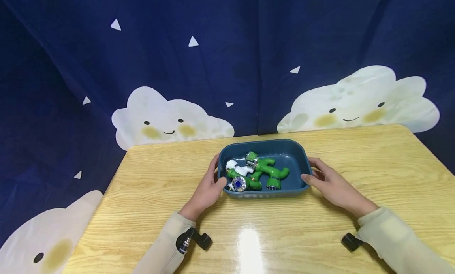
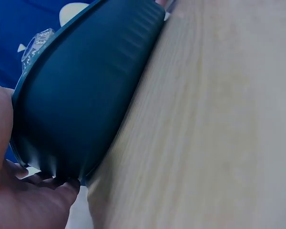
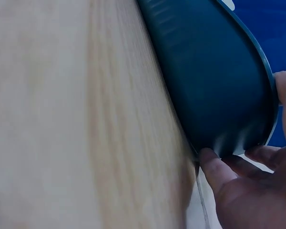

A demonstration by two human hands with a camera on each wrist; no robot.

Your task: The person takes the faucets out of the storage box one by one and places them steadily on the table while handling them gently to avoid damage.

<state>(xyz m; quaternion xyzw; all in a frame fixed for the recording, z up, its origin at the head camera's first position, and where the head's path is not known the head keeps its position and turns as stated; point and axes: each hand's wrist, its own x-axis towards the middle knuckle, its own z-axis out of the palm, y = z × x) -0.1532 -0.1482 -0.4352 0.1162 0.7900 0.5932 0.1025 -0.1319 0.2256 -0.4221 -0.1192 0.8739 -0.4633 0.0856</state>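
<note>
I'm reading the clock from the middle of the dark teal plastic bin. Nearest, the left sleeve is lying at eight o'clock and the right sleeve at four, over the wood-grain table. The left hand is gripping the bin's nine o'clock end, thumb at the rim, fingers bunching against the lower end wall. The right hand is mirroring it at three, its fingers spreading slightly apart. The bin is standing upright; I can't tell whether its base is touching the wood. Inside, a white tap is lying at nine, a blue-centred chrome knob is showing at eight, and green taps are piling around the middle. Beyond, at twelve, a navy curtain is hanging.

I'm judging the step in hand as handling the loaded bin by both ends. The next move is calling, I think, for both hands working together, since the load is probably weighing toward nine.
</note>
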